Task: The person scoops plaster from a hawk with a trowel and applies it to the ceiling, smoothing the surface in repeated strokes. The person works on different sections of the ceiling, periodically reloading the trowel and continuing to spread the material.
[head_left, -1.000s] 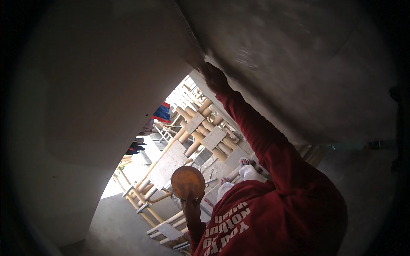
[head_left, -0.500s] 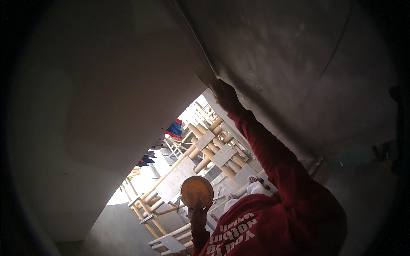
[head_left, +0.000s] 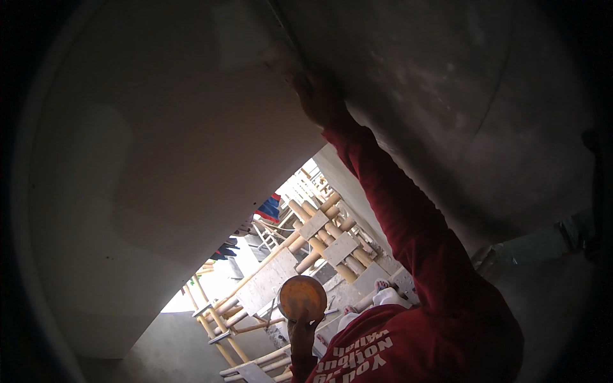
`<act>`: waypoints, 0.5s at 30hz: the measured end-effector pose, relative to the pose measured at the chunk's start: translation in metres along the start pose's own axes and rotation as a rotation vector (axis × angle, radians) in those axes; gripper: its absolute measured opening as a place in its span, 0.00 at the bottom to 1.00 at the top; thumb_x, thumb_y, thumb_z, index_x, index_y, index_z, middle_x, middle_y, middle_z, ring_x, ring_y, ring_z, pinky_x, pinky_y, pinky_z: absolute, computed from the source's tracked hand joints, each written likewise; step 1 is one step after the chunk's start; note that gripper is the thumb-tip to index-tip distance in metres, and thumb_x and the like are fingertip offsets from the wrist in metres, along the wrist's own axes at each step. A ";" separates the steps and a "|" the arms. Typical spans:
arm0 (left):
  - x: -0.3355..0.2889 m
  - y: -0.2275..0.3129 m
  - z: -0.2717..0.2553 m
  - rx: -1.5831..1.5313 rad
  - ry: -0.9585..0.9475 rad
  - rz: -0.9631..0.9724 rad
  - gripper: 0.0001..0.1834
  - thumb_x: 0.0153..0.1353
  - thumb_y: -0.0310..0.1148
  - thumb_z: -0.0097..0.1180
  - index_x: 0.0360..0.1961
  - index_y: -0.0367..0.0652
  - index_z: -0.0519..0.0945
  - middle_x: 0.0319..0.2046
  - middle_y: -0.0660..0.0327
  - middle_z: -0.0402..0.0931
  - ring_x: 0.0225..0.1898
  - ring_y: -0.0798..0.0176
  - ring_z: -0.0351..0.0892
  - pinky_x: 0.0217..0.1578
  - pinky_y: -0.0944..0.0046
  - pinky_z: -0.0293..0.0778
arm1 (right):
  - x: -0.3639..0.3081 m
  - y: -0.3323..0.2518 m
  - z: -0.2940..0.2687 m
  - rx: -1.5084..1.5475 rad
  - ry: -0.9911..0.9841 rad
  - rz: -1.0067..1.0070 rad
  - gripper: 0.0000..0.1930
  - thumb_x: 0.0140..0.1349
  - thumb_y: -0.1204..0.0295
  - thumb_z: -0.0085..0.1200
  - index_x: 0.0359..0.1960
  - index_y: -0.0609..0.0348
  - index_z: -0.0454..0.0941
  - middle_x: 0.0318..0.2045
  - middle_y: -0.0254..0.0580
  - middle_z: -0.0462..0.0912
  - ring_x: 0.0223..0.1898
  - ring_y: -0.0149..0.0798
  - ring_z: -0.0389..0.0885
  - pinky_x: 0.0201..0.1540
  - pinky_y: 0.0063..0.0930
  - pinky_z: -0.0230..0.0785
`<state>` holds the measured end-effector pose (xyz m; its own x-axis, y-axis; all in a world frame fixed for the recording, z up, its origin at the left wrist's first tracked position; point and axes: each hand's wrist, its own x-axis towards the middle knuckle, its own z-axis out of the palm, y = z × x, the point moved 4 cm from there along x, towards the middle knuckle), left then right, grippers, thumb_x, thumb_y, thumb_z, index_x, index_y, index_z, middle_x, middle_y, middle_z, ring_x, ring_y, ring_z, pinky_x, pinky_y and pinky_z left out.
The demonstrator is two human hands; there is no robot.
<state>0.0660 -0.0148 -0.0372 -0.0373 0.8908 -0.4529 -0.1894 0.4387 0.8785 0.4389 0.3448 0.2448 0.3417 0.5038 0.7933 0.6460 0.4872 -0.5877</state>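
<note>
One orange disc (head_left: pixel 302 296) extends beyond the left hand (head_left: pixel 302 334) (partly closed, gripping its near edge).

Left grip (head_left: pixel 302 332) holding disc (head_left: pixel 302 294), right grip (head_left: pixel 320 99) raised

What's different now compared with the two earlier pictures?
The right hand has moved up along the seam, farther from the poles. The view has shifted too, so the poles appear lower and farther right. Nothing was visibly taken hold of or let go; the left hand still holds the round orange object.
</note>
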 end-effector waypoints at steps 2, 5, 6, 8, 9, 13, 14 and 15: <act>0.003 -0.007 -0.004 -0.230 0.019 -0.039 0.30 0.66 0.25 0.58 0.67 0.36 0.63 0.62 0.45 0.68 0.61 0.40 0.75 0.52 0.40 0.84 | -0.005 0.001 0.002 -0.023 0.033 -0.036 0.22 0.76 0.53 0.46 0.50 0.61 0.81 0.44 0.63 0.84 0.49 0.65 0.81 0.54 0.54 0.71; 0.006 -0.008 -0.004 -0.104 -0.033 0.053 0.29 0.66 0.24 0.58 0.66 0.35 0.64 0.61 0.45 0.69 0.61 0.40 0.75 0.52 0.40 0.85 | -0.017 0.010 0.004 0.013 -0.056 0.005 0.24 0.77 0.52 0.42 0.51 0.60 0.81 0.47 0.62 0.83 0.52 0.64 0.80 0.56 0.53 0.70; 0.008 -0.007 -0.003 -0.017 -0.031 0.069 0.29 0.66 0.24 0.58 0.66 0.34 0.64 0.61 0.45 0.69 0.60 0.40 0.75 0.52 0.40 0.85 | -0.022 0.014 0.004 0.007 -0.111 0.054 0.24 0.77 0.52 0.43 0.50 0.61 0.81 0.45 0.61 0.84 0.49 0.62 0.81 0.54 0.51 0.71; 0.011 -0.007 0.000 -0.203 -0.036 0.010 0.28 0.66 0.24 0.57 0.66 0.34 0.64 0.61 0.45 0.69 0.60 0.40 0.76 0.52 0.40 0.85 | -0.032 0.020 0.002 -0.004 -0.218 0.154 0.25 0.77 0.51 0.44 0.49 0.62 0.82 0.40 0.58 0.85 0.44 0.58 0.83 0.49 0.48 0.72; 0.011 -0.005 0.002 -0.316 -0.050 -0.016 0.28 0.66 0.24 0.57 0.66 0.34 0.64 0.60 0.45 0.69 0.60 0.40 0.76 0.52 0.40 0.85 | -0.037 0.022 0.000 -0.001 -0.265 0.193 0.24 0.77 0.52 0.44 0.47 0.62 0.82 0.39 0.58 0.84 0.43 0.57 0.82 0.48 0.48 0.72; 0.013 0.006 0.010 -0.162 -0.066 -0.003 0.28 0.66 0.24 0.57 0.66 0.34 0.64 0.60 0.44 0.69 0.60 0.40 0.76 0.52 0.41 0.85 | -0.052 0.014 -0.015 0.045 -0.226 0.108 0.21 0.77 0.55 0.45 0.42 0.62 0.81 0.33 0.55 0.82 0.37 0.55 0.81 0.44 0.48 0.71; 0.013 0.006 0.012 -0.240 -0.050 -0.012 0.28 0.66 0.24 0.57 0.66 0.34 0.64 0.60 0.43 0.69 0.60 0.39 0.76 0.51 0.41 0.85 | -0.053 0.012 -0.017 0.044 -0.216 0.088 0.20 0.76 0.56 0.46 0.41 0.62 0.80 0.31 0.54 0.81 0.35 0.55 0.80 0.43 0.48 0.71; 0.013 0.007 0.014 -0.333 -0.064 -0.001 0.28 0.66 0.24 0.58 0.66 0.34 0.64 0.60 0.43 0.69 0.60 0.39 0.76 0.51 0.41 0.85 | -0.050 0.010 -0.020 0.066 -0.176 0.060 0.20 0.76 0.55 0.46 0.45 0.62 0.80 0.34 0.56 0.82 0.39 0.56 0.81 0.44 0.49 0.72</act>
<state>0.0778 0.0011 -0.0346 0.0226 0.9006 -0.4340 -0.5000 0.3861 0.7752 0.4419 0.3102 0.2021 0.2495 0.6477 0.7199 0.5802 0.4952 -0.6466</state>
